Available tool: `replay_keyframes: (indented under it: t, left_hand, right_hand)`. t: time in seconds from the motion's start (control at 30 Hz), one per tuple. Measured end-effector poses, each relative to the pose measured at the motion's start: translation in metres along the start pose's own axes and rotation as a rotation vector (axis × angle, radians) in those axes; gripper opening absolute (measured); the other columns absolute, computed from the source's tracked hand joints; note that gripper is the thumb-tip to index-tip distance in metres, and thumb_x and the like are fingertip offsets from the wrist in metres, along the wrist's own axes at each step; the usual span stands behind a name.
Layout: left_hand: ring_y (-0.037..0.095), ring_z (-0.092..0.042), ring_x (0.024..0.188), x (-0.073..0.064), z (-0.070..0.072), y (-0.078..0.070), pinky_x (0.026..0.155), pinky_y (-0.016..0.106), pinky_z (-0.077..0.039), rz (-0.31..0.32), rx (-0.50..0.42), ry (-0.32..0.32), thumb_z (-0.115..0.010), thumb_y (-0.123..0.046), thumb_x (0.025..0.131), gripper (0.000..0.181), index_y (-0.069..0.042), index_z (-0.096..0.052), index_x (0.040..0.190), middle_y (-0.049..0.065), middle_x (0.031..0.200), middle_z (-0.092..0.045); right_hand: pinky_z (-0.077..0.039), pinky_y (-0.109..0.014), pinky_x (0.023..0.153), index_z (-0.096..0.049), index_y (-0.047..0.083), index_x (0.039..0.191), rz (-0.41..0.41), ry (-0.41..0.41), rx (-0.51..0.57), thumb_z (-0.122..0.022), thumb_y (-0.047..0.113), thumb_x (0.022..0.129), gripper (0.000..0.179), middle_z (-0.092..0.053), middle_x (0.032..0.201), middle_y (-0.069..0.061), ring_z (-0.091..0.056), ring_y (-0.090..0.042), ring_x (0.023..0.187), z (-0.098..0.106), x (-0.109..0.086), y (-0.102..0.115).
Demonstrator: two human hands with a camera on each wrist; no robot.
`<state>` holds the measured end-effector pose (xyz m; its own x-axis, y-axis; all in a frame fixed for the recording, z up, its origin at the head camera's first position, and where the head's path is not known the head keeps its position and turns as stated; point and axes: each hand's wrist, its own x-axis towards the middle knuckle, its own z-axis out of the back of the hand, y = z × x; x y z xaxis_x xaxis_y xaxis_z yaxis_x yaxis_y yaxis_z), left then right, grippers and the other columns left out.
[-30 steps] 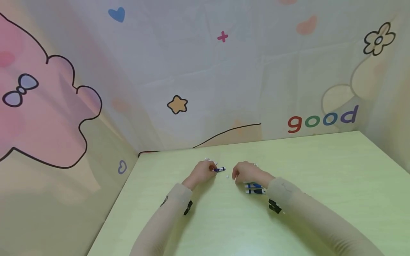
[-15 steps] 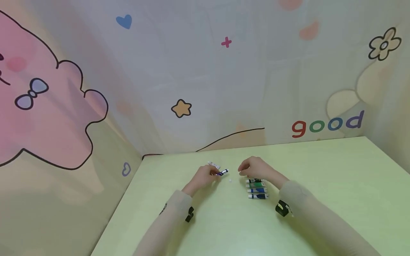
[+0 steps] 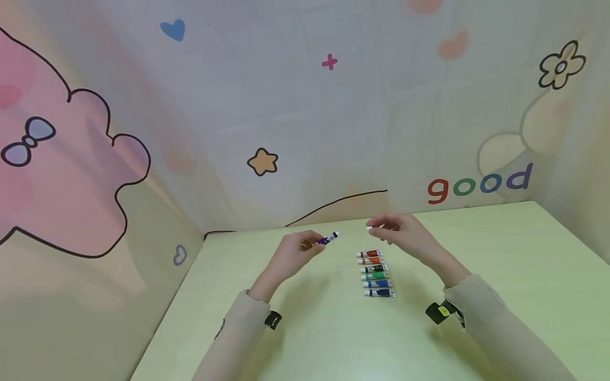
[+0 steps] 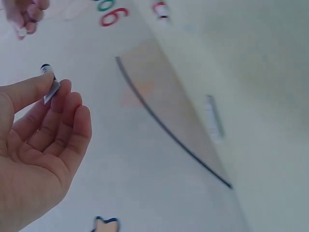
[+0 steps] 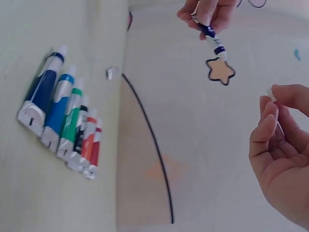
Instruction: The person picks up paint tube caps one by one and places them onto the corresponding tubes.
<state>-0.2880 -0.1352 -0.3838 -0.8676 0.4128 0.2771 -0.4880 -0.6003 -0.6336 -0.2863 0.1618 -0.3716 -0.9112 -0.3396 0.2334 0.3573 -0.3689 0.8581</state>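
Note:
My left hand pinches a purple paint tube between thumb and fingers, above the table. The tube's narrow white end points toward my right hand, as the right wrist view shows. My right hand holds a small white cap between thumb and fingertips, apart from the tube. Below it several paint tubes lie side by side in a column: a red tube, an orange tube, a black tube, a green tube, a blue tube and a dark blue tube.
A whitish tube lies on the table in the left wrist view, blurred. A small whitish piece lies on the pale green table, left of the tube column in the head view. A printed curtain stands behind the table.
Both hands have risen from the table. My right hand has moved up and right with the white cap, uncovering the tube column. My left hand has lifted the purple tube.

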Motion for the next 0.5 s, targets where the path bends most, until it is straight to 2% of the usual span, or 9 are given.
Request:
replay_keyframes:
  t: [0.13,0.23,0.33,0.5]
  left_hand:
    - [0.012,-0.065,0.083,-0.013,0.014,-0.026,0.072,0.033,-0.053,-0.064,-0.039,-0.066,-0.069,-0.020,0.098,0.016,-0.011,-0.073,0.111,-0.005,0.091,-0.070]
    - [0.011,-0.066,0.084,-0.022,0.019,-0.044,0.073,0.035,-0.053,-0.108,-0.073,-0.104,-0.070,-0.021,0.097,0.018,-0.013,-0.074,0.112,-0.007,0.093,-0.071]
    - [0.010,-0.066,0.086,-0.031,0.019,-0.058,0.076,0.035,-0.054,-0.134,-0.115,-0.140,-0.071,-0.022,0.096,0.020,-0.014,-0.074,0.114,-0.008,0.096,-0.072]
    - [0.009,-0.065,0.088,-0.047,0.016,-0.073,0.080,0.034,-0.053,-0.142,-0.168,-0.187,-0.072,-0.021,0.095,0.020,-0.016,-0.075,0.114,-0.010,0.097,-0.071]
  right_hand:
    - [-0.052,-0.028,0.074,-0.068,0.004,0.118,0.044,-0.023,0.033,-0.068,0.026,0.099,0.029,-0.069,0.104,-0.009,-0.061,-0.025,0.090,0.001,-0.010,0.017]
    - [-0.053,-0.027,0.076,-0.068,0.005,0.118,0.077,-0.037,0.040,-0.068,0.025,0.099,0.028,-0.069,0.106,-0.010,-0.063,-0.024,0.091,0.001,-0.018,0.029]
    - [-0.054,-0.026,0.077,-0.068,0.005,0.118,0.102,-0.063,0.050,-0.068,0.024,0.099,0.027,-0.069,0.106,-0.010,-0.064,-0.023,0.090,-0.002,-0.029,0.041]
    - [-0.055,-0.025,0.080,-0.068,0.006,0.118,0.125,-0.126,0.079,-0.069,0.023,0.098,0.026,-0.069,0.106,-0.008,-0.066,-0.021,0.091,-0.012,-0.046,0.053]
